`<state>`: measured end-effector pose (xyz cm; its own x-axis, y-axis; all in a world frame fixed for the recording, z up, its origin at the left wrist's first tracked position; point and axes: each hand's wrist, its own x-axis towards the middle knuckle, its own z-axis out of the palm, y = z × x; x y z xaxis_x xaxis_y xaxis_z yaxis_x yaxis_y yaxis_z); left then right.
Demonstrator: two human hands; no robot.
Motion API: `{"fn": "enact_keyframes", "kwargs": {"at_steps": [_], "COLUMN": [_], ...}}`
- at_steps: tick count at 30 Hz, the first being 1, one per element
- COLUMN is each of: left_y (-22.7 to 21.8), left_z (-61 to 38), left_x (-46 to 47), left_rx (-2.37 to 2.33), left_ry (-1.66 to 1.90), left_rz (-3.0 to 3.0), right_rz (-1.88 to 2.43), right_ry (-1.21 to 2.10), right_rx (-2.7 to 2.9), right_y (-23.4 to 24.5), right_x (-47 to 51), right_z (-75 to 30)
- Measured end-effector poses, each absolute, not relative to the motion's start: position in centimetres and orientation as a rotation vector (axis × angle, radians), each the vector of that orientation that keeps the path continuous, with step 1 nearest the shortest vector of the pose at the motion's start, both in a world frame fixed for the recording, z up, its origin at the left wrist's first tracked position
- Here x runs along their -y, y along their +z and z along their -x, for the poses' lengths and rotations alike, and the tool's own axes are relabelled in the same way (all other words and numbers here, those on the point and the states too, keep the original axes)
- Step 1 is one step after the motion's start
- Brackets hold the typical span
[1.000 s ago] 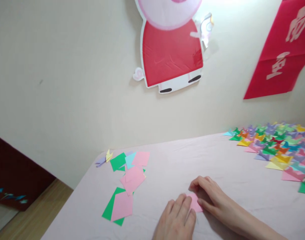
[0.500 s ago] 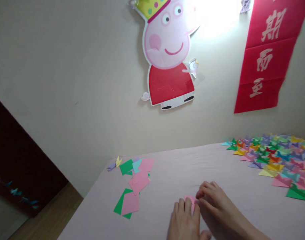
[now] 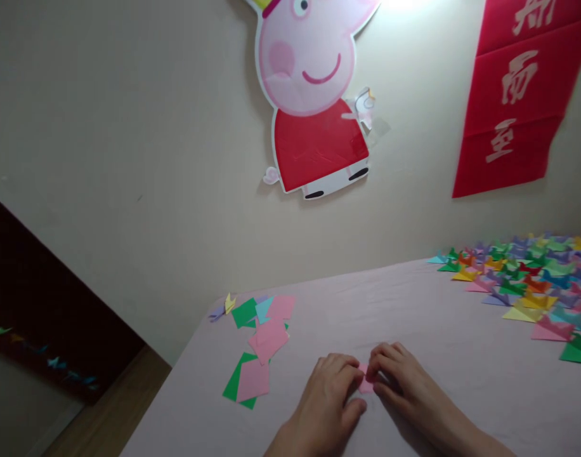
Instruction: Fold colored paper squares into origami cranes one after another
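Note:
A small piece of pink paper [image 3: 365,384] lies on the pale tablecloth, partly covered by my fingers. My left hand [image 3: 332,393] comes at it from the left, its fingers curled and the fingertips on the paper's left edge, the thumb a little apart below. From the other side my right hand [image 3: 401,378] closes its bent fingers and thumb on the paper's right edge. The fingertips of both hands almost meet over the paper, so its folds are mostly hidden.
Loose square sheets in pink [image 3: 253,381], green [image 3: 245,313] and light blue lie to the left. Near the far left corner sit a yellow folded paper [image 3: 229,303] and a purple one [image 3: 217,313]. Rows of colourful folded paper figures [image 3: 533,285] cover the right. A wall stands behind the table.
My left hand has shifted from lying over the paper to its left edge, fingers now curled. The right hand stays at the right edge. The view has tilted slightly down.

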<state>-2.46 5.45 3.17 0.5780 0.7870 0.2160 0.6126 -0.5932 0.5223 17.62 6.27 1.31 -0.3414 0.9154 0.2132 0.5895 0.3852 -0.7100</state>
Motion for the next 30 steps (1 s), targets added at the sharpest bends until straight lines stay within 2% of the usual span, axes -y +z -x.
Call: {"fn": "enact_keyframes", "kwargs": {"at_steps": [5, 15, 30], "left_y": [3.3, 3.4, 2.5], "left_z": [1.9, 1.7, 1.2], "left_x": [-5.8, -6.9, -6.4], "left_rx": [-1.261, -1.052, -1.037], "left_ry": [0.532, 0.531, 0.796], "left_rz": [-2.481, -2.621, -2.394], "right_rz": [1.281, 1.288, 1.284], "right_ry": [0.726, 0.762, 0.822], "right_rx": [2.103, 2.106, 2.091], "right_y": [1.8, 1.7, 1.9], "right_x": [-6.9, -6.9, -7.1], "right_z": [-18.5, -18.7, -18.9]}}
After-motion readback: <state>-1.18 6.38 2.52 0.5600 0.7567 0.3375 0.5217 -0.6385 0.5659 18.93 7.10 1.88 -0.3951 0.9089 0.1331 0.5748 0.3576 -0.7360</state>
